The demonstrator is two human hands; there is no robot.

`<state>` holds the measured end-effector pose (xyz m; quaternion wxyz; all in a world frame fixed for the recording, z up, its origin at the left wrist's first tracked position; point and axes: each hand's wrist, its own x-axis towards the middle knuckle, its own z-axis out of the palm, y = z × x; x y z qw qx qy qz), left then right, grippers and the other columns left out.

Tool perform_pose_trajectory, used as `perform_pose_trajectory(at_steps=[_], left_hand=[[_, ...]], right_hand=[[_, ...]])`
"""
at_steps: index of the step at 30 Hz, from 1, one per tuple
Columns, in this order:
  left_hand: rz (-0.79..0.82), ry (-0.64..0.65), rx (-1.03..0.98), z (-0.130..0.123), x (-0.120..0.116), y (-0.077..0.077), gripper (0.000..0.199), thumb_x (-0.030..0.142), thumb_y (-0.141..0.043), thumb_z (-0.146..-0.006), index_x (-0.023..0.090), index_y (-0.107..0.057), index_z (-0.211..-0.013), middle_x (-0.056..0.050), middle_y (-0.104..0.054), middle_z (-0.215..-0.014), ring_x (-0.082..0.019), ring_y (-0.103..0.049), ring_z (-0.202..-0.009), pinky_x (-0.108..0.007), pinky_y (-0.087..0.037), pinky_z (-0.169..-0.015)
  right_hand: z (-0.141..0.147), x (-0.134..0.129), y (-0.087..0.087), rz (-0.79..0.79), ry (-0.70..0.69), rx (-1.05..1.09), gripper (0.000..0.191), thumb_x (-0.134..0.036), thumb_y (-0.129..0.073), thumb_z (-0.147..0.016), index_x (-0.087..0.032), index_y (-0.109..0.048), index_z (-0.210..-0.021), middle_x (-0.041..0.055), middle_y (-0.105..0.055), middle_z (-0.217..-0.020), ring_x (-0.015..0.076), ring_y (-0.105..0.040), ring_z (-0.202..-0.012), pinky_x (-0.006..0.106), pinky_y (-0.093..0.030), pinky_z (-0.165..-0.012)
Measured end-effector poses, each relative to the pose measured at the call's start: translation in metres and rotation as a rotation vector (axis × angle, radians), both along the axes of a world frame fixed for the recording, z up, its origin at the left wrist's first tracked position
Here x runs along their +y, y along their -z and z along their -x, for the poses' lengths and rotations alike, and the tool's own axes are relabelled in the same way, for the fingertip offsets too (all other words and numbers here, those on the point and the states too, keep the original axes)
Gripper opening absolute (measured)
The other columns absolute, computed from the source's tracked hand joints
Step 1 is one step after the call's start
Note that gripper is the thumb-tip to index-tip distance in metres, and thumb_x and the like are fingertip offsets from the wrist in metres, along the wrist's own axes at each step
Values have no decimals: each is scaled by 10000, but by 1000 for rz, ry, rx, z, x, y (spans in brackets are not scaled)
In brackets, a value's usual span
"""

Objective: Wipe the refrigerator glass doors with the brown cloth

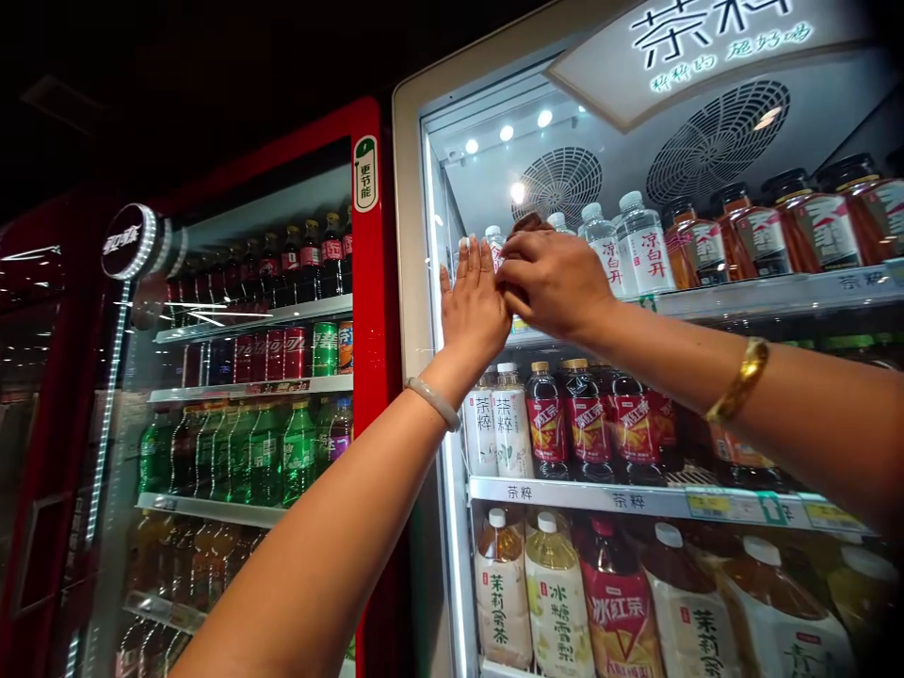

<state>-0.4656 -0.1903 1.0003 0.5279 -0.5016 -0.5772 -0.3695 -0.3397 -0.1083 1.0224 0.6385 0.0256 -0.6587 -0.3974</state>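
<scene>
My left hand (475, 294) is raised at the left side of the lit drinks fridge (410, 235), palm forward, its fingers stretched upward. It appears to lie flat on the fridge's glass front. Right beside it, my right hand (555, 281) has its fingers bent and closed, the fingertips near the left hand's edge. A dark brown crumpled piece (529, 223), like cloth, shows above the right hand's fingers; most of it is hidden. Behind the hands stand clear water bottles (644, 245) on the top shelf. A bracelet is on each wrist.
Lower shelves hold red-labelled iced tea bottles (547, 419) and large tea bottles (555, 589). To the left stands a red-framed fridge (371, 311) with cola, cans and green bottles (263, 452). A lit sign (706, 56) tops the right fridge.
</scene>
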Motion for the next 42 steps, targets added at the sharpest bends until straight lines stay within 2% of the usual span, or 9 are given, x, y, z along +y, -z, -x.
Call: perform_pose_trajectory(at_steps=[2, 7, 9, 14, 22, 29, 36, 38, 42], left_hand=[[-26, 8, 7, 0, 3, -1, 654, 218, -324, -1009, 110, -255, -1651, -129, -206, -1755, -226, -136, -1645, -476, 30, -1339], [-27, -4, 5, -14, 8, -19, 646, 238, -311, -1021, 116, -253, -1652, -111, -193, -1763, -216, -105, -1649, -484, 62, -1331], [-26, -23, 21, -24, 8, -22, 641, 242, -307, -1025, 165, -250, -1658, -82, -190, -1767, -196, -91, -1650, -469, 71, -1330], [86, -113, 45, -42, 6, -15, 643, 259, -293, -1036, 160, -224, -1667, -63, -144, -1775, -189, -58, -1652, -442, 57, -1338], [-3, -34, -61, -47, 22, -36, 634, 254, -298, -1022, 196, -262, -1653, -70, -189, -1762, -212, -97, -1650, -480, 1, -1342], [-2, -24, -25, -63, 38, -22, 678, 247, -367, -1004, 166, -215, -1660, -98, -139, -1769, -209, -90, -1651, -461, 50, -1330], [48, -87, 32, -98, 48, -27, 668, 244, -322, -1014, 142, -212, -1666, -94, -124, -1775, -201, -64, -1653, -454, 67, -1331], [56, -90, 48, -109, 54, -25, 668, 239, -311, -1016, 148, -208, -1669, -83, -119, -1778, -198, -60, -1653, -446, 60, -1334], [56, -77, 94, -123, 67, -19, 664, 245, -313, -1017, 159, -212, -1668, -74, -138, -1776, -199, -62, -1653, -458, 59, -1333]], right_hand=[[0, 0, -4, -18, 31, -14, 263, -336, -578, -927, -170, -765, -1010, 107, -726, -1174, 272, -635, -1042, 455, -488, -887], [-24, 17, -47, 53, -36, 84, 539, -477, -409, -1040, -76, -766, -994, 135, -724, -1148, 304, -616, -1184, 617, -328, -1117], [-40, 24, -40, 58, -56, 78, 440, -473, -512, -1014, -112, -760, -1059, 144, -706, -1224, 347, -577, -1272, 646, -314, -1155], [-57, 25, 9, 51, 22, -49, 355, -402, -649, -920, -255, -710, -1237, 114, -635, -1370, 387, -507, -1363, 607, -430, -1122], [-80, 34, -40, 195, 51, 27, 344, -409, -574, -974, -177, -708, -1190, 123, -657, -1315, 274, -550, -1145, 416, -467, -902], [-106, 45, 24, 126, 159, 11, 301, -407, -546, -980, -252, -734, -1157, 110, -655, -1268, 315, -595, -1117, 470, -476, -885], [-125, 56, -23, 193, 107, 62, 296, -375, -543, -986, -243, -721, -1182, 115, -645, -1286, 302, -575, -1110, 430, -464, -824], [-140, 64, -19, 215, 110, 133, 304, -377, -572, -973, -221, -723, -1186, 133, -645, -1276, 309, -577, -1101, 437, -465, -831], [-151, 72, 17, 167, 158, 135, 311, -399, -575, -972, -237, -725, -1192, 125, -649, -1278, 316, -595, -1095, 455, -479, -849]])
